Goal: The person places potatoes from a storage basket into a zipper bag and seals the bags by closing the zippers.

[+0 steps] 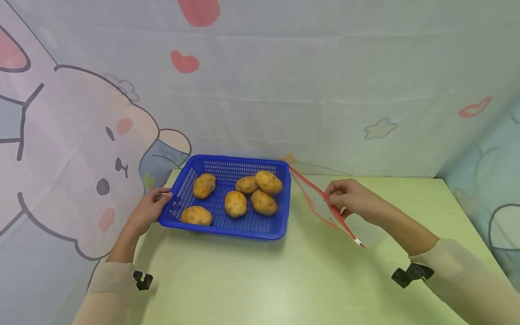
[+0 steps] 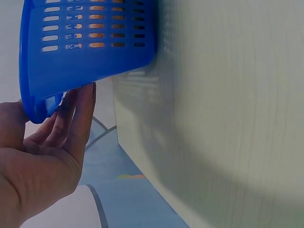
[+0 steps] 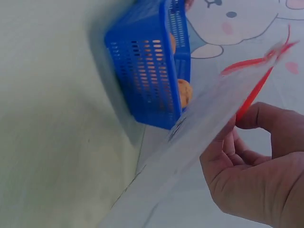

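The left hand (image 1: pixel 148 210) is clamping its grip on the rim of the basket (image 1: pixel 227 232), its thumb lying above and its fingers curling beneath. The right hand (image 1: pixel 353 198) is pinching the red edge of the bag (image 1: pixel 321 206), thumb and fingers pressing together on it. The basket is sitting on the worktop (image 1: pixel 252 284), its blue plastic walls showing rows of slots and its rectangular shape flaring toward the rim. The bag is hanging beside its right side, its clear, thin film slanting down and a white slider (image 1: pixel 358 242) showing at the near end. Six potatoes (image 1: pixel 235 204), yellow-brown, rounded and lightly speckled, are lying in the basket, four clustering toward the right.
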A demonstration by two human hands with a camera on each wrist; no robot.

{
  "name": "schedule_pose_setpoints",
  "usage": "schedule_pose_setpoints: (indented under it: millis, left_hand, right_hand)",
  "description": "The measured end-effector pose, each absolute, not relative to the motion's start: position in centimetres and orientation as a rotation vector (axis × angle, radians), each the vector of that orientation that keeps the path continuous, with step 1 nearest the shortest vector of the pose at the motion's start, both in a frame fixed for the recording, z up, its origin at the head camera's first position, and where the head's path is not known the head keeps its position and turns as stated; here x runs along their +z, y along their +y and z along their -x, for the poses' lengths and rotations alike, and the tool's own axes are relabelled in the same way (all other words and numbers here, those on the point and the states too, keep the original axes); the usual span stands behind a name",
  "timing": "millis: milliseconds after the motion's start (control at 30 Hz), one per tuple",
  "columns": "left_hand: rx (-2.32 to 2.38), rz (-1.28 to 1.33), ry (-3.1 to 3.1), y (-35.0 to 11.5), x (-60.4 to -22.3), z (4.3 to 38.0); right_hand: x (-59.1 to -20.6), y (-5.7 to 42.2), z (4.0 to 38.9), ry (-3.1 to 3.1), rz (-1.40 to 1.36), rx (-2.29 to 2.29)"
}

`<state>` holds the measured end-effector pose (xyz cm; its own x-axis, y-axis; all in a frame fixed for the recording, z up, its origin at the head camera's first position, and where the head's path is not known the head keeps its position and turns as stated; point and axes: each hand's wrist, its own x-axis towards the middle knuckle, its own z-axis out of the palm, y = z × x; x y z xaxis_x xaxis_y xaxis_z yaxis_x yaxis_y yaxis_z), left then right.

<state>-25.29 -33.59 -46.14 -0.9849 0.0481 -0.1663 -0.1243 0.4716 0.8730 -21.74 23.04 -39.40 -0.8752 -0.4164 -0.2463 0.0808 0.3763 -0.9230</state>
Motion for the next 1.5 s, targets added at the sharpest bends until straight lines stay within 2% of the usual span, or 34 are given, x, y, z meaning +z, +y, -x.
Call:
schedule_pose_setpoints:
  millis: [233, 533, 667, 833, 1033, 1267, 1500]
  left_hand:
    - [1.503, 0.059, 2.572, -33.6, -46.0, 25.2]
    - [1.428, 0.067, 2.62, -32.9, -45.5, 25.3]
    - [1.22, 0.043, 2.908, -31.5, -44.7, 25.0]
    - [1.057, -0.118, 3.28, -26.5, -42.0, 24.3]
    - [1.193, -0.393, 2.981, -17.0, -39.2, 23.0]
    - [1.155, -0.465, 2.655, -9.2, -41.0, 22.8]
    - [1.39, -0.417, 2.453, -6.2, -42.1, 23.7]
  right_hand:
    - [-40.8, 19.2, 24.3, 2.054, 0.082, -1.699]
    - [-42.4, 16.5, 24.5, 2.049, 0.095, -1.72]
    - [-42.7, 16.1, 24.5, 2.052, 0.084, -1.726]
    - [-42.7, 15.9, 24.6, 2.043, 0.093, -1.727]
    - [-42.4, 15.7, 24.4, 2.028, 0.127, -1.739]
    - [-42.8, 15.1, 24.1, 2.007, 0.152, -1.759]
    - [-42.5, 14.9, 24.4, 1.998, 0.143, -1.772]
